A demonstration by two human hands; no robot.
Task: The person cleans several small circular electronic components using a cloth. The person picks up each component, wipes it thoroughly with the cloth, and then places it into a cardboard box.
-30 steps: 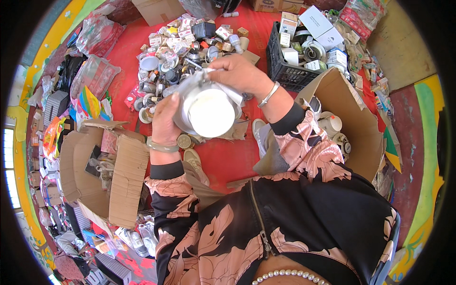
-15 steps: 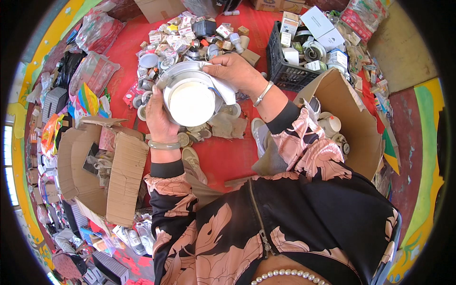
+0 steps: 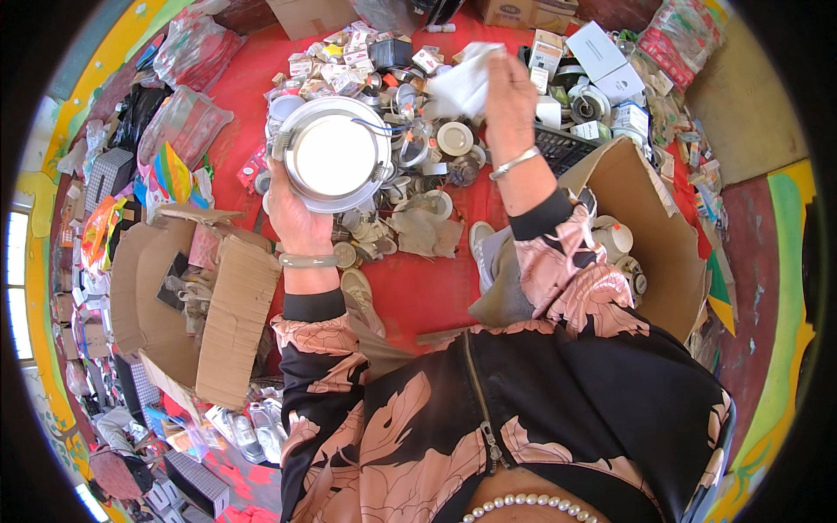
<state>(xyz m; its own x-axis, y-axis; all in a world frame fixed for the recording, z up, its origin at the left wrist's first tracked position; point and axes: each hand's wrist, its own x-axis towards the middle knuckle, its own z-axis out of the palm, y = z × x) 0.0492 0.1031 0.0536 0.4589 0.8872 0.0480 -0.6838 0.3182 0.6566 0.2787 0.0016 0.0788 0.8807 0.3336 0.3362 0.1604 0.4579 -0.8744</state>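
A round downlight (image 3: 333, 155) with a silver rim and white face rests in my left hand (image 3: 298, 213), its fingers wrapped round the near left edge. From its far right side a thin blue wire sticks out. My right hand (image 3: 511, 105) is raised to the right, apart from the light, pinching a white wrapper (image 3: 466, 83); motion blurs it, and I cannot tell whether it is paper or plastic. Below both hands spreads a heap of used lamps and small boxes (image 3: 427, 144), partly hidden by the light.
An open cardboard box (image 3: 235, 322) stands at the left, holding some parts. Another carton (image 3: 658, 227) at the right contains white lamps. Behind it is a black crate (image 3: 562, 150) filled with lamps and boxes. My shoes (image 3: 362, 301) are on the red floor (image 3: 427, 292).
My right hand has come away from the downlight and swung up to the right with the white wrapper. The light now sits in my left hand alone, its blue wire showing.
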